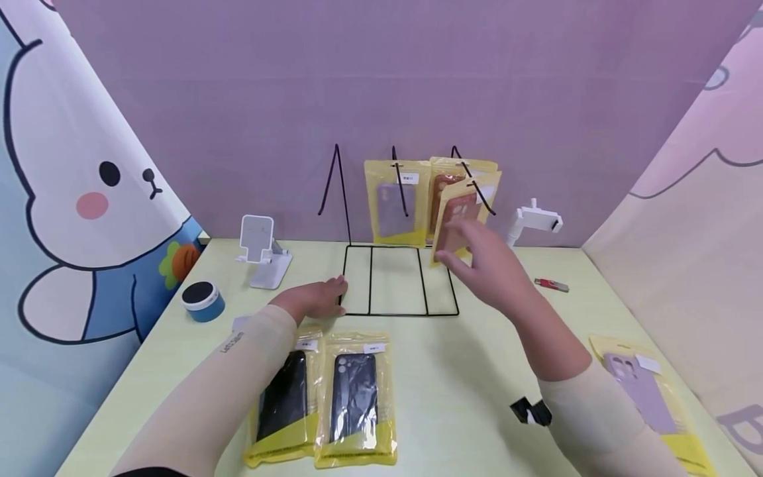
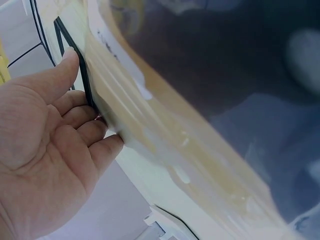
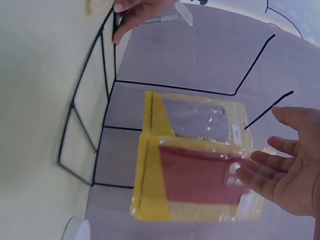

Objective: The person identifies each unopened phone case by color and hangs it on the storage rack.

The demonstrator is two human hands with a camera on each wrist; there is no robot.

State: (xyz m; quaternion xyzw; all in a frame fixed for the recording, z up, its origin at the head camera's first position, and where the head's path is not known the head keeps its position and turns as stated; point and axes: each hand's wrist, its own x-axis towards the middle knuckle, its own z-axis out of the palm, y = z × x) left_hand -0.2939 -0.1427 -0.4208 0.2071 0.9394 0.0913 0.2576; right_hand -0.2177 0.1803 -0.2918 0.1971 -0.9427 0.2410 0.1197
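A black wire display rack stands on the table with hooks sticking forward. My left hand holds the left side of its base, thumb and fingers at the wire. On the middle hook hangs a bagged purple phone case. Two bagged red phone cases hang on the right hook, the front one tilted. My right hand is beside this front bag, its fingers extended and spread in the right wrist view, by the case's camera end. Whether the fingertips touch the bag I cannot tell.
Two bagged black phone cases lie side by side in front of the rack. A bagged purple case lies at the right edge. White phone stand and blue jar are left; a white holder and red USB stick are right.
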